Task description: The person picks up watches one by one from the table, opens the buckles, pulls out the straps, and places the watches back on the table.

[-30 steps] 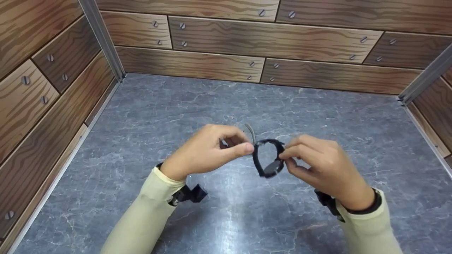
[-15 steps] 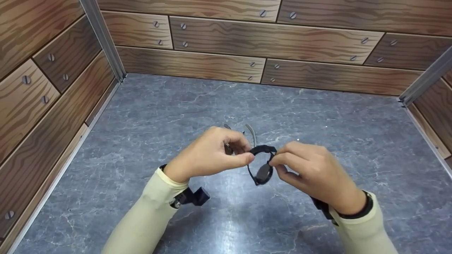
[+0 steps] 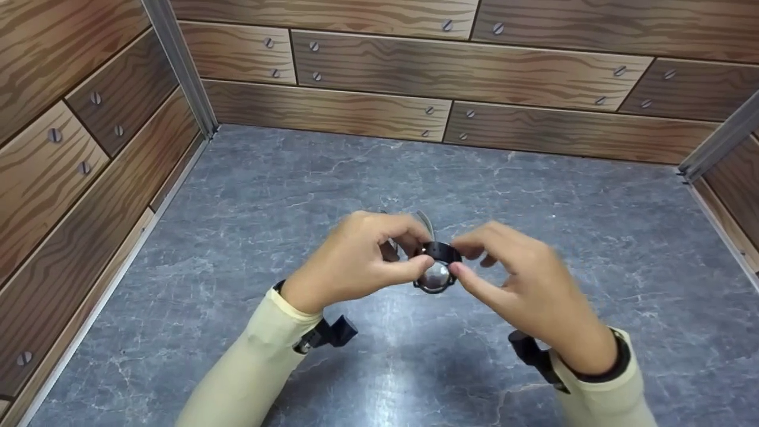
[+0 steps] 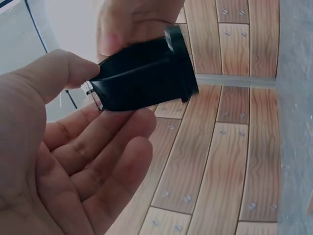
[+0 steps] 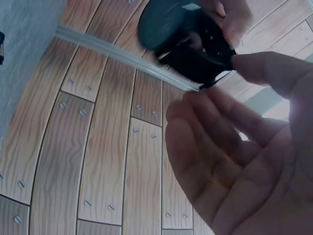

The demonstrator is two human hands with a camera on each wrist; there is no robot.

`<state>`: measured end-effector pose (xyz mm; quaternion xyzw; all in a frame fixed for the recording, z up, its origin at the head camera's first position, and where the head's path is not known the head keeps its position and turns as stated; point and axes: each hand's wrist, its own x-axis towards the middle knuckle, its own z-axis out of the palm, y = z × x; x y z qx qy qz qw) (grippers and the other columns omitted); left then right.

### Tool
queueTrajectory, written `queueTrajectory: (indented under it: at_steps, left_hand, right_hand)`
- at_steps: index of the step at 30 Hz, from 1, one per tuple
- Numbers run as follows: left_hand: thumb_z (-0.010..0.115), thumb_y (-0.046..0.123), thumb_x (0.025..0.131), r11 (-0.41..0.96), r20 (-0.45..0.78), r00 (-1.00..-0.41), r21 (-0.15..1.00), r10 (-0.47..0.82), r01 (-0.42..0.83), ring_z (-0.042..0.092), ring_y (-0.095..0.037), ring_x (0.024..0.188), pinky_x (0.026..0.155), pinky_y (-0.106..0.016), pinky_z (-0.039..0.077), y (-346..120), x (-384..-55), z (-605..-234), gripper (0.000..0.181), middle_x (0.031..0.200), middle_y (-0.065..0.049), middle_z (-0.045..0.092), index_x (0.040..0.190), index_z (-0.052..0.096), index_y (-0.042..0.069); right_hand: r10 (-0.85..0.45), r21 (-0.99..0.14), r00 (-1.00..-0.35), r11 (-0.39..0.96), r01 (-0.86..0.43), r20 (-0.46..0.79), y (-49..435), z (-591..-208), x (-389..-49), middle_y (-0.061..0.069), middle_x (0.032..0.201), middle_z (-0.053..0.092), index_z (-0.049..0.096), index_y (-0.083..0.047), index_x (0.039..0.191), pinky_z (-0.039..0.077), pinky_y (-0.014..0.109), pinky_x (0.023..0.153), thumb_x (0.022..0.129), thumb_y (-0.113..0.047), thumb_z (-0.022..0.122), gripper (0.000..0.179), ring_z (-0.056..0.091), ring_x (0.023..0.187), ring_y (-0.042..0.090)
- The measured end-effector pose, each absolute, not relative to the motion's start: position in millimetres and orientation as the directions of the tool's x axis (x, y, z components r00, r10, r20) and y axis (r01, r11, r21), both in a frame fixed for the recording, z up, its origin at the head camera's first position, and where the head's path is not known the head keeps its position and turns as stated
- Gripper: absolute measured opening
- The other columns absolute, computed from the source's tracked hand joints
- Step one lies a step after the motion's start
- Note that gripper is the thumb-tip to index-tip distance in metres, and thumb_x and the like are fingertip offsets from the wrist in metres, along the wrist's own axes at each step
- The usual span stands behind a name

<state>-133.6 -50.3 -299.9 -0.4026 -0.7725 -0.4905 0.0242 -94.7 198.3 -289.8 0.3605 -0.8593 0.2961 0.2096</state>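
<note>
A wristwatch (image 3: 436, 277) with a round, shiny face and a black strap, closed into a loop, is held up between both hands. The left hand (image 3: 370, 255) pinches its strap from the left, thumb on one side and fingertips on the other. From the right, the right hand (image 3: 516, 279) holds it with thumb and fingertips at the edge of the strap. In the left wrist view the black strap (image 4: 137, 78) is seen from the side, with a metal buckle (image 4: 94, 95) near the left thumb. The watch face (image 5: 164, 24) looks dark and blurred in the right wrist view.
Behind the left hand a thin grey curved strip (image 3: 424, 220) stands up from the grey marbled tabletop (image 3: 332, 172), mostly hidden by the fingers. Wood-patterned panels (image 3: 367, 107) wall in the back and both sides. A small camera sits on each wrist.
The watch has turned so its shiny face points up toward the head camera, and its loop looks narrower. The right hand has moved slightly left and spread its thumb lower.
</note>
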Motion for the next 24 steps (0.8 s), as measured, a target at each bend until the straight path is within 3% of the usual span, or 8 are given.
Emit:
queueTrajectory:
  at_steps: [9,16,20,24]
  left_hand:
    - [0.074,0.026,0.097,0.301,0.425,-0.618,0.604,0.662,0.738,0.064,0.001,0.081,0.065,-0.025,0.053,-52,-134,-300,0.015,0.092,0.011,0.075,0.109,0.074,0.016]
    - [0.070,0.044,0.099,0.495,0.255,-0.681,0.521,0.687,0.695,0.062,-0.003,0.081,0.073,-0.029,0.052,-45,-131,-296,0.035,0.096,0.012,0.072,0.125,0.069,0.020]
    - [0.070,0.043,0.099,0.551,0.221,-0.696,0.470,0.683,0.690,0.063,-0.005,0.080,0.073,-0.029,0.053,-40,-130,-295,0.030,0.096,0.010,0.072,0.115,0.071,0.018]
    - [0.070,0.035,0.100,0.550,0.248,-0.676,0.424,0.694,0.720,0.062,-0.006,0.076,0.070,-0.028,0.052,-39,-129,-297,0.018,0.092,0.008,0.071,0.104,0.070,0.017]
  right_hand:
    - [-0.593,-0.317,-0.618,0.538,-0.781,0.516,204,-292,-103,-0.010,0.101,0.071,0.073,-0.018,0.113,0.056,0.025,0.070,0.090,-0.011,0.081,0.026,0.062,0.083,0.004]
    - [-0.589,-0.327,-0.669,0.589,-0.739,0.453,206,-300,-110,-0.011,0.097,0.070,0.073,-0.018,0.110,0.056,0.025,0.068,0.093,-0.016,0.079,0.019,0.063,0.081,0.002]
    - [-0.611,-0.343,-0.707,0.619,-0.707,0.356,206,-305,-112,-0.011,0.101,0.069,0.072,-0.019,0.116,0.056,0.026,0.070,0.100,-0.022,0.071,0.017,0.063,0.085,0.001]
    - [-0.636,-0.356,-0.700,0.603,-0.714,0.325,207,-307,-114,-0.011,0.103,0.070,0.072,-0.019,0.118,0.056,0.027,0.072,0.102,-0.024,0.069,0.017,0.065,0.088,0.003]
